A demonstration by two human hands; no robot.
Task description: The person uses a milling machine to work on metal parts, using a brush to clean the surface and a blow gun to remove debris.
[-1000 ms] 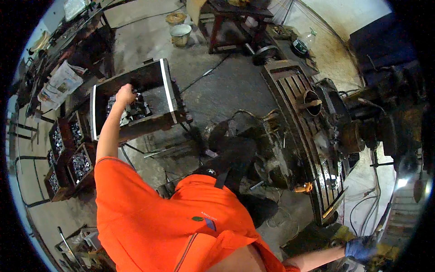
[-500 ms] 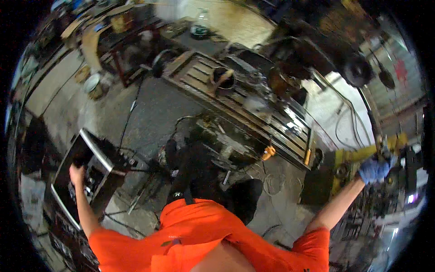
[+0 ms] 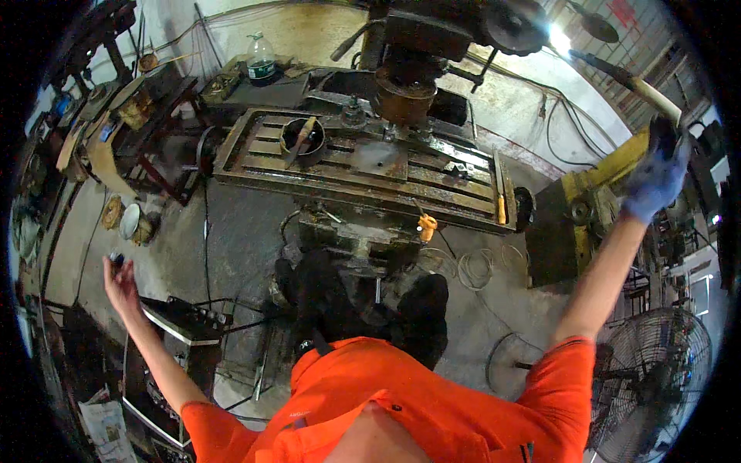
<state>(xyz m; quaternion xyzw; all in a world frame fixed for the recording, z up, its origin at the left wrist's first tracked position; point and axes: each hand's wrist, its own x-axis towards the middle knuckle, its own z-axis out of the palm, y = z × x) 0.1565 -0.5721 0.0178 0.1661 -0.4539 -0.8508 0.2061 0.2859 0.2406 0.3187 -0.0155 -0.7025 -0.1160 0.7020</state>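
My bare left hand [image 3: 121, 288] is raised at the left, above an open metal drawer cabinet [image 3: 179, 327]. Its fingertips close on a small dark piece [image 3: 116, 259], too small to name. Far to the right, my right hand [image 3: 656, 184] reaches up in a blue glove with dark fingers, smeared by motion. Close to its fingertips is the pale end of a long rod [image 3: 658, 102]; whether the fingers grip it is unclear. Before me stands a milling machine with a slotted table [image 3: 340, 185]. On it sit a round pot [image 3: 312, 157] with a brush [image 3: 306, 131] and a flat metal block [image 3: 380, 163].
An orange-handled tool [image 3: 426, 227] sticks out at the table's front edge. Another orange handle [image 3: 502, 210] lies at its right end. A large fan [image 3: 656, 378] stands at lower right, a yellow machine [image 3: 575, 189] beyond it. A white bucket [image 3: 133, 222] and cables lie on the floor.
My left hand has come up out of the drawer cabinet with a small dark piece. The right hand has risen. The view has swung, and the milling table now lies straighter ahead.
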